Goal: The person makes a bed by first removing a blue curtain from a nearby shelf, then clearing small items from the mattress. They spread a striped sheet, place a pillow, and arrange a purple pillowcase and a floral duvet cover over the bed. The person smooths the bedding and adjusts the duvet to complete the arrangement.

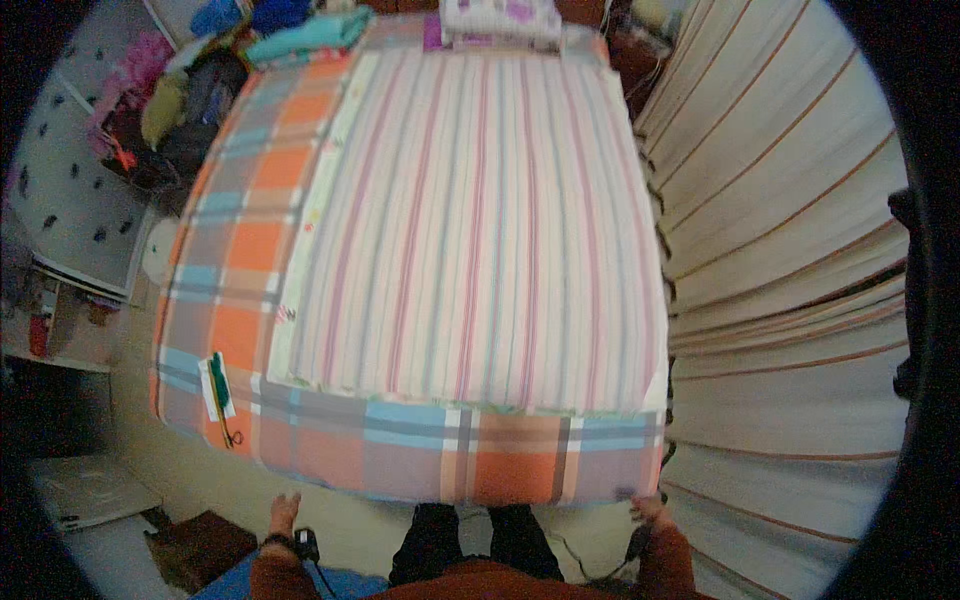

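Observation:
Before me is a bed with a plaid bedspread in orange, blue and grey. Over it lies a flat sheet with pink and grey stripes, and a pale floral layer shows along its left edge. My left hand hovers off the near edge of the bed, holding nothing, its fingers spread a little. At the near right corner, my right hand is beside the bedspread's edge. Whether it touches or grips the cloth cannot be made out.
A folded floral item and a folded teal cloth lie at the far end. On the near left bedspread is a white card with a green item. A striped curtain hangs along the right; a brown box stands at lower left.

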Action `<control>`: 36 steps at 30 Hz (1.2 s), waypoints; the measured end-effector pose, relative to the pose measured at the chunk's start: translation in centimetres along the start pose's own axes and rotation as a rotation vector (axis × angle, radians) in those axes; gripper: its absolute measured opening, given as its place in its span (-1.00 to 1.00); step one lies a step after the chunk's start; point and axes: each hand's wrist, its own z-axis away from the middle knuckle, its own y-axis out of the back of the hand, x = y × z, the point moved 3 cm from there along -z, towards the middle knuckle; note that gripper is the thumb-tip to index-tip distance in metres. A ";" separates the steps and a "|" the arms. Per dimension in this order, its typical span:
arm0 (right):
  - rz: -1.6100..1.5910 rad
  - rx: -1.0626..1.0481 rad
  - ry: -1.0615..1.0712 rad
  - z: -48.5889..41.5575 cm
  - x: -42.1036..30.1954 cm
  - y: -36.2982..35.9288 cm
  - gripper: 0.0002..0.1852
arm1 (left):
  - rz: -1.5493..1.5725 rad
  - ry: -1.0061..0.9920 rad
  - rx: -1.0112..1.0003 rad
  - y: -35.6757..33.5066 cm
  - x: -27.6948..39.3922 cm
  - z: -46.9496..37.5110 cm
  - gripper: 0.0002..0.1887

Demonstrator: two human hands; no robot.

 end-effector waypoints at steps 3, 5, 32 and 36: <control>-0.056 -0.028 -0.082 7.9 0.2 -1.1 -0.37 | 0.351 0.188 -0.101 0.0 -2.8 4.7 -0.43; -0.276 -0.043 -0.040 11.6 0.1 -1.5 -0.45 | 0.711 0.257 -0.095 0.5 -1.8 7.8 -0.43; -0.389 0.228 0.098 25.2 15.4 -6.8 -0.64 | 1.171 -0.354 -0.291 5.2 21.8 19.2 -0.68; -0.523 0.224 0.213 21.6 20.0 -3.9 -0.73 | 1.170 -0.436 -0.397 1.6 28.1 22.6 -0.64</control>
